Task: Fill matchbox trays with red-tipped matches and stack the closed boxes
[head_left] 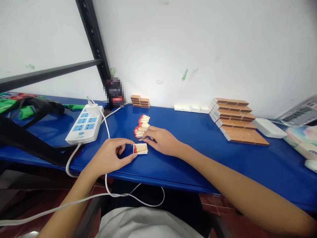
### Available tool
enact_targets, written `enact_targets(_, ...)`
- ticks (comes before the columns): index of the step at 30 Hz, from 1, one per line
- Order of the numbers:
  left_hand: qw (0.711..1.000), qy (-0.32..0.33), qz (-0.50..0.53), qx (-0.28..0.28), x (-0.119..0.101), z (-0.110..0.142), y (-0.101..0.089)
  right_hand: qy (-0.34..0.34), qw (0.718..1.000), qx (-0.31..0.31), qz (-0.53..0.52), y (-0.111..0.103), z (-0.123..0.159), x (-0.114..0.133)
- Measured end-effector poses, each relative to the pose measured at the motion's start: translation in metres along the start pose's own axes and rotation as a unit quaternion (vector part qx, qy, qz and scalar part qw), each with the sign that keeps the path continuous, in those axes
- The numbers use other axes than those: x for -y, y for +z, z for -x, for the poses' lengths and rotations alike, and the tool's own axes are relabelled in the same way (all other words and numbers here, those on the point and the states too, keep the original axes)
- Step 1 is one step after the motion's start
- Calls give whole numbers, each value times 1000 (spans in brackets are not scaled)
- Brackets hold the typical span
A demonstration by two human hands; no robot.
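Note:
On the blue table stands a small white matchbox tray [142, 153], part filled with red-tipped matches [140, 148]. My left hand [109, 154] holds the tray at its left end, thumb at the near corner and index finger at the far corner. Just behind the tray lies a loose heap of red-headed matches [141, 129]. My right hand [162, 140] is at the heap's near right side, its thumb and fingers pinched on a match [140, 139]. Whether more than one match is in the pinch is hidden by the fingers.
Stacked brown matchboxes [239, 124] stand at the right, with a smaller stack [140, 101] by the wall. White trays [192, 108] line the wall. A power strip [85, 124] sits left; its white cable [106, 178] hangs past my left wrist. A white box [269, 128] lies right.

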State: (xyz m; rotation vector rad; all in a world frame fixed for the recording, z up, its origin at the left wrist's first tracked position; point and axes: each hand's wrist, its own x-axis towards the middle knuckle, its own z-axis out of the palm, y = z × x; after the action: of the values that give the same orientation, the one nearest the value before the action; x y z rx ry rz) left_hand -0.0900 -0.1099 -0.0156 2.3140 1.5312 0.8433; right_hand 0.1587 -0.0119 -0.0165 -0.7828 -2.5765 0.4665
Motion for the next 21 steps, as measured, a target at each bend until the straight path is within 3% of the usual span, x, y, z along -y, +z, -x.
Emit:
enact_targets(16,1000,-3,-1,2,1,1,0,39,999,34,-4,-3,-4,7)
enact_targets(21,1000,-5,1,-4,1,0,1,38,999,8,-23,-8,-3,9)
